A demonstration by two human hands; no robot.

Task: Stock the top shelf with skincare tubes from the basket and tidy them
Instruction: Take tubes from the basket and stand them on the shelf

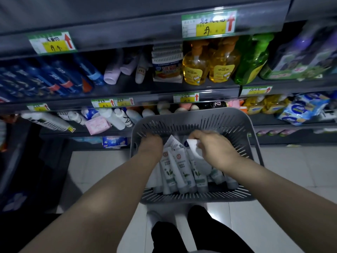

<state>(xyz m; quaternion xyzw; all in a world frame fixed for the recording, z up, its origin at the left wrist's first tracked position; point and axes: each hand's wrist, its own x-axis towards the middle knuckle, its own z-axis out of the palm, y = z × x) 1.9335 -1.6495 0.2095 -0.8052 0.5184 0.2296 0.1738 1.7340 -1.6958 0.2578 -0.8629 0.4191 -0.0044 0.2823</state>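
A person's two bare hands reach into a grey slotted basket [191, 121] on the floor before store shelves. The left hand [150, 146] curls down among white skincare tubes [179, 170] piled inside. The right hand [215, 149] pinches the end of one white tube [194, 146].

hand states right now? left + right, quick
Left hand: down in the basket among the tubes; grip cannot be told.
Right hand: closed on a white tube end.
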